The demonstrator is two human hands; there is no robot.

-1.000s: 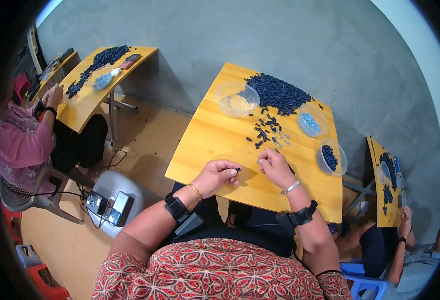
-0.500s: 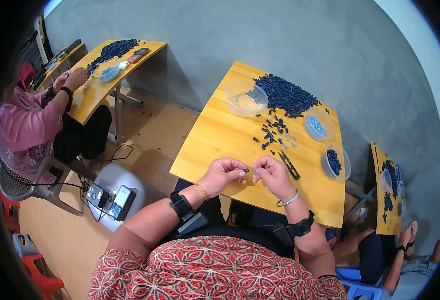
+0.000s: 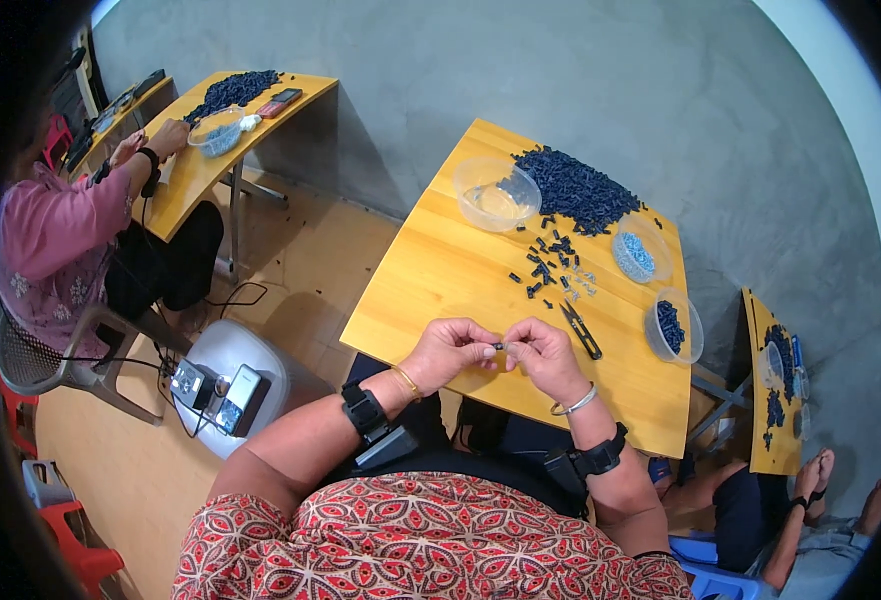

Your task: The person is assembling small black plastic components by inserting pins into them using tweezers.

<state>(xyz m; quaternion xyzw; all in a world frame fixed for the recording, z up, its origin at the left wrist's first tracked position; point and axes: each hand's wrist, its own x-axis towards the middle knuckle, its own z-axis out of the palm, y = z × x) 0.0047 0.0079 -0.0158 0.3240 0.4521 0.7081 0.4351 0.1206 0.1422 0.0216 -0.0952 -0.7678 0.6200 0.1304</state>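
Note:
Over the near edge of the yellow table (image 3: 410, 300), my two hands meet fingertip to fingertip. Between thumb and fingers, my left hand (image 3: 445, 355) pinches a small dark tube-like piece (image 3: 498, 346). My right hand (image 3: 548, 362) is closed in a pinch at the other end of it; anything tiny in those fingers is hidden. Beyond the hands lie several loose dark pieces (image 3: 540, 272) and small clear bits (image 3: 582, 285). Black thread snips (image 3: 581, 331) rest just right of my right hand.
A large heap of dark pieces (image 3: 575, 190) covers the far table end. Around it stand a transparent bowl (image 3: 463, 210), a tub of light-blue bits (image 3: 634, 256) and a tub of dark pieces (image 3: 670, 325). A co-worker (image 3: 60, 230) sits at another table, left; a grey bin (image 3: 280, 362) stands between.
My hands have come together: the right fingertips have moved left to meet the dark piece in my left hand. The co-worker at left has reached toward the tub on their table.

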